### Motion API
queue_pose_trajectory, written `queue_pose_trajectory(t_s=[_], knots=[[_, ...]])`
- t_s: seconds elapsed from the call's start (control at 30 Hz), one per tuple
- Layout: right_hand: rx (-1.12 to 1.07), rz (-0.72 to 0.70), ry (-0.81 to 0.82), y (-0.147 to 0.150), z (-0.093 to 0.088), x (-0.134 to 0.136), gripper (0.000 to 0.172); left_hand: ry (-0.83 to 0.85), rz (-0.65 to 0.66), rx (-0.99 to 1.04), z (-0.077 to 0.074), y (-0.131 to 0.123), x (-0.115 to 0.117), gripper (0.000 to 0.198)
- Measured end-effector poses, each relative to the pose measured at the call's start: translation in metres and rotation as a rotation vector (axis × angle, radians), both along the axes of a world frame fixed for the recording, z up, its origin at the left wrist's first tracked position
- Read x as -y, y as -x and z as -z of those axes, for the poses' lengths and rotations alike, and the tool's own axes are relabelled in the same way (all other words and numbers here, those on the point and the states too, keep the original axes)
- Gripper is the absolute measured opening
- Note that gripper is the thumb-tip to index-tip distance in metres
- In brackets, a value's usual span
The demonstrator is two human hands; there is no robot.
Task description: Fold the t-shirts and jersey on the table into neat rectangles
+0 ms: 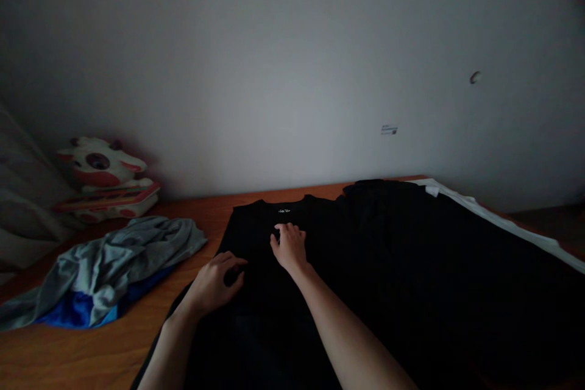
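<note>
A black T-shirt (256, 311) lies spread over the wooden surface, its neckline toward the wall and small white print inside the collar. Over its left side is my left hand (214, 285), thumb and fingers curved apart with a gap between them. My right hand (291, 245) rests on the shirt just below the collar, fingers bent and slightly spread, holding nothing visible. The shirt's folds are hard to make out in the dim light.
More black clothing (439, 268) covers the right side, with a white cloth edge (498, 222) behind it. At left lies a crumpled grey and blue garment (114, 262) on the wooden surface (68, 359). A cow-shaped toy keyboard (107, 180) stands against the wall (274, 73).
</note>
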State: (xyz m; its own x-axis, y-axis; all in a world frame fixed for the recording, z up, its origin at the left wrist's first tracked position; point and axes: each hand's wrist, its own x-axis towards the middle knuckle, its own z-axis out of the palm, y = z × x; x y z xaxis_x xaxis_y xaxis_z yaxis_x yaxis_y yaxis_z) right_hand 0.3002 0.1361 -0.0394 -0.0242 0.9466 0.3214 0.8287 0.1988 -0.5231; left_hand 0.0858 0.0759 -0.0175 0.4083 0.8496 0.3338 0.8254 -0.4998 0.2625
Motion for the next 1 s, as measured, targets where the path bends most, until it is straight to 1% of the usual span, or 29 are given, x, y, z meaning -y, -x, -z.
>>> queue_pose_trajectory(t_s=[0.13,0.2,0.27,0.37,0.43,0.5,0.57,0.6,0.67,0.77,0.83,0.93,1.0], knots=[[-0.073,-0.037,0.027,-0.001,0.003,-0.004,0.023,-0.037,0.031,0.056,-0.001,-0.001,0.0,0.026],[-0.104,-0.036,0.028,-0.001,0.003,-0.005,0.022,-0.023,0.028,0.079,-0.002,-0.003,0.001,0.025],[-0.086,-0.019,0.017,-0.002,0.001,-0.004,0.023,-0.009,-0.008,0.102,-0.001,-0.003,0.0,0.026],[-0.017,-0.039,-0.045,-0.001,-0.003,0.001,0.026,-0.058,-0.117,0.159,0.005,-0.003,-0.006,0.034],[0.015,-0.135,-0.116,0.001,-0.005,0.004,0.03,-0.084,-0.146,0.161,0.01,0.0,-0.01,0.038],[0.045,-0.271,-0.165,0.004,-0.005,0.006,0.034,-0.058,-0.119,0.111,0.015,0.003,-0.013,0.04],[0.083,-0.361,-0.157,0.006,-0.002,0.008,0.034,-0.009,-0.086,0.046,0.018,0.006,-0.013,0.043],[0.101,-0.375,-0.135,0.008,-0.001,0.008,0.034,0.01,-0.077,0.021,0.018,0.007,-0.013,0.045],[0.117,-0.351,-0.09,0.009,0.002,0.009,0.033,0.028,-0.079,-0.001,0.018,0.008,-0.012,0.045],[0.104,-0.296,-0.065,0.009,0.002,0.009,0.033,0.037,-0.101,0.02,0.017,0.008,-0.013,0.042],[0.092,-0.278,-0.066,0.008,0.0,0.009,0.037,0.055,-0.13,0.061,0.017,0.007,-0.014,0.041],[0.072,-0.295,-0.068,0.007,-0.001,0.009,0.047,0.095,-0.201,0.129,0.018,0.007,-0.017,0.041],[0.067,-0.311,-0.045,0.006,-0.001,0.009,0.045,0.096,-0.226,0.145,0.021,0.007,-0.019,0.041]])
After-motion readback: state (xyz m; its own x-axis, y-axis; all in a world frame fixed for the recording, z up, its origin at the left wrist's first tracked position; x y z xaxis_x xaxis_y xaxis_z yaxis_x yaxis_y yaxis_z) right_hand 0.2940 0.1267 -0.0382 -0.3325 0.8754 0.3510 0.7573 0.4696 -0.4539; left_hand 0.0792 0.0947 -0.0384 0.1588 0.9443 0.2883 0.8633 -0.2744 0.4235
